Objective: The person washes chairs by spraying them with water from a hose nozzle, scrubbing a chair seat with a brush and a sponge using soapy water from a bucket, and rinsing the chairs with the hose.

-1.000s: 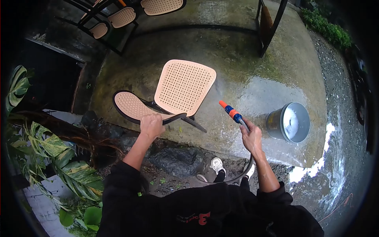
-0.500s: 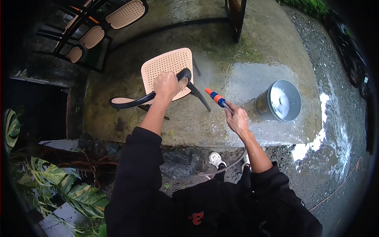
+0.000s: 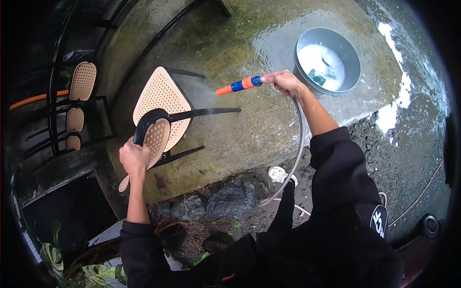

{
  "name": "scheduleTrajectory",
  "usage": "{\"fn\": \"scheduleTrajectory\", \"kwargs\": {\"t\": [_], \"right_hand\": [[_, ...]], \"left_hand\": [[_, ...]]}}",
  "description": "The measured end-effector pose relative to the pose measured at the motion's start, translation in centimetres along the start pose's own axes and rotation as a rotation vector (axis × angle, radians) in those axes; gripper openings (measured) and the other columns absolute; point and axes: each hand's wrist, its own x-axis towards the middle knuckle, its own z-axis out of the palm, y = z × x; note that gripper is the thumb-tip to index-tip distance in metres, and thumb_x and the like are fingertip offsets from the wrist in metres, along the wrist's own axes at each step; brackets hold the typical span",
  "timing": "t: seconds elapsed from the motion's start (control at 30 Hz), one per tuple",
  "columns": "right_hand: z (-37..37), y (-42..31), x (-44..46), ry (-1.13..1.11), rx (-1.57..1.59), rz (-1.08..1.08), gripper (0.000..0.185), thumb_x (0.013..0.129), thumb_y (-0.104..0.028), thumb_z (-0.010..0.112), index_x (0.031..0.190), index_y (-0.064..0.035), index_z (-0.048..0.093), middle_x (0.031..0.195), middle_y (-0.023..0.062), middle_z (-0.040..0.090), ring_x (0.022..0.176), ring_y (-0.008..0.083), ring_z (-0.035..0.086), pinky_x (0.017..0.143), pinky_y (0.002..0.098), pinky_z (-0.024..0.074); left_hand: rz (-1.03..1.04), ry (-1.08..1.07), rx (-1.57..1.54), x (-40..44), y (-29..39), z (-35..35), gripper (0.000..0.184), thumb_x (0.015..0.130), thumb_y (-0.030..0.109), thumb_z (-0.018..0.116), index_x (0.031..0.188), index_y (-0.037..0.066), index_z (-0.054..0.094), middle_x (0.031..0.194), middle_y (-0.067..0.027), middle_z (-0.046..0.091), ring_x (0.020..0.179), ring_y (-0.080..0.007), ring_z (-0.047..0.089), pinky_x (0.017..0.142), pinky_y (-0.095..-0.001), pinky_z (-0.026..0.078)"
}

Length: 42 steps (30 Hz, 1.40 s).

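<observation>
My left hand [image 3: 135, 157] is closed round the black frame of a chair's backrest, at the left of the view. The chair has a beige perforated seat [image 3: 162, 102], and its dark legs point right over the wet concrete. In my right hand [image 3: 286, 82] is the hose, just behind an orange and blue nozzle [image 3: 242, 85]. A fine spray leaves the nozzle tip toward the chair's seat and legs. The grey hose [image 3: 298, 149] hangs from my right hand down to the ground.
A grey bucket [image 3: 354, 61] with foamy water and a green item stands at the upper right. More beige-and-black chairs [image 3: 83, 81] are at the left. Rocks [image 3: 233, 197] line the concrete's near edge. A white shoe [image 3: 282, 176] is below.
The chair has been tipped and turned, its legs now pointing right. My left hand has moved left with the backrest. The nozzle now points left, and the view has turned.
</observation>
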Motion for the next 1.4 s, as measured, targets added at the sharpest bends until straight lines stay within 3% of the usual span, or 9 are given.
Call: {"fn": "scheduleTrajectory", "kwargs": {"t": [0.13,0.17,0.27,0.33,0.4,0.87,1.13,1.33,1.4], "right_hand": [[0.0,2.6,4.3,-0.074,0.138,0.001,0.024,0.075,-0.029,0.074,0.095,-0.0149,0.070,0.051,-0.0034,0.037,0.040,0.0070,0.027,0.038,0.0255,0.0166],[0.3,3.0,5.0,-0.085,0.122,0.011,0.025,0.075,-0.027,0.073,0.095,-0.0132,0.071,0.057,0.0008,0.050,0.046,0.0101,0.040,0.042,0.0277,0.0311],[3.4,4.2,6.1,0.012,0.187,-0.138,0.033,0.077,-0.032,0.073,0.103,-0.0129,0.069,0.054,-0.0041,0.047,0.038,0.0045,0.031,0.036,0.0240,0.0205],[4.5,3.9,5.8,0.006,0.192,-0.172,0.033,0.076,-0.030,0.073,0.102,-0.0100,0.069,0.062,-0.0002,0.056,0.047,0.0065,0.044,0.043,0.0238,0.0328],[5.0,3.9,5.4,-0.028,0.155,-0.243,0.030,0.074,-0.024,0.073,0.097,-0.0062,0.070,0.093,0.0119,0.068,0.088,0.0184,0.062,0.079,0.0307,0.0466],[7.8,7.5,-2.1,0.001,0.051,-0.149,0.032,0.075,-0.027,0.072,0.100,-0.0065,0.069,0.085,0.0104,0.069,0.079,0.0162,0.063,0.073,0.0311,0.0473],[13.6,7.1,-15.6,0.046,0.351,-0.405,0.032,0.081,-0.026,0.069,0.107,-0.0074,0.066,0.075,0.0054,0.067,0.062,0.0056,0.054,0.057,0.0237,0.0445],[14.7,4.2,-22.8,0.026,0.342,-0.504,0.033,0.082,-0.021,0.068,0.110,-0.0043,0.064,0.071,0.0027,0.065,0.058,0.0039,0.049,0.053,0.0228,0.0423],[14.3,3.5,-24.2,0.043,0.284,-0.498,0.032,0.082,-0.020,0.068,0.110,-0.0048,0.064,0.072,0.0025,0.065,0.059,0.0040,0.049,0.054,0.0229,0.0427]], "left_hand": [[-0.001,0.099,0.130,0.1,0.7,0.7,0.025,0.065,0.005,0.053,0.086,0.000,0.066,0.072,-0.0246,0.060,0.071,-0.0395,0.061,0.066,-0.0431,0.048],[-0.046,0.077,0.119,0.0,0.9,0.6,0.026,0.065,0.005,0.053,0.088,-0.001,0.065,0.072,-0.0253,0.060,0.073,-0.0402,0.061,0.067,-0.0427,0.048],[-0.054,0.070,0.166,0.3,0.0,1.2,0.030,0.066,0.005,0.052,0.092,0.000,0.065,0.075,-0.0254,0.061,0.075,-0.0397,0.061,0.068,-0.0430,0.048],[-0.080,0.076,0.192,0.3,0.1,1.2,0.030,0.066,0.006,0.052,0.093,0.000,0.065,0.075,-0.0252,0.061,0.076,-0.0392,0.061,0.069,-0.0428,0.048],[-0.098,0.070,0.215,0.2,0.4,1.2,0.031,0.066,0.006,0.052,0.093,0.001,0.065,0.076,-0.0250,0.061,0.077,-0.0388,0.062,0.069,-0.0427,0.048],[-0.213,0.031,0.276,0.6,0.3,1.5,0.038,0.066,0.014,0.054,0.102,0.008,0.066,0.085,-0.0228,0.064,0.084,-0.0380,0.062,0.077,-0.0418,0.049],[-0.122,0.092,0.290,0.3,1.0,1.0,0.032,0.064,0.019,0.057,0.094,0.010,0.067,0.084,-0.0191,0.065,0.082,-0.0372,0.062,0.076,-0.0427,0.050],[-0.098,0.374,0.155,-4.3,1.8,0.5,0.082,0.059,0.018,0.072,0.130,0.014,0.032,0.123,-0.0192,0.043,0.113,-0.0344,0.044,0.094,-0.0429,0.037],[-0.159,0.491,-0.033,-8.6,1.3,0.7,0.081,0.057,0.016,0.075,0.128,0.007,0.037,0.117,-0.0170,0.045,0.113,-0.0340,0.041,0.097,-0.0419,0.034]]}}
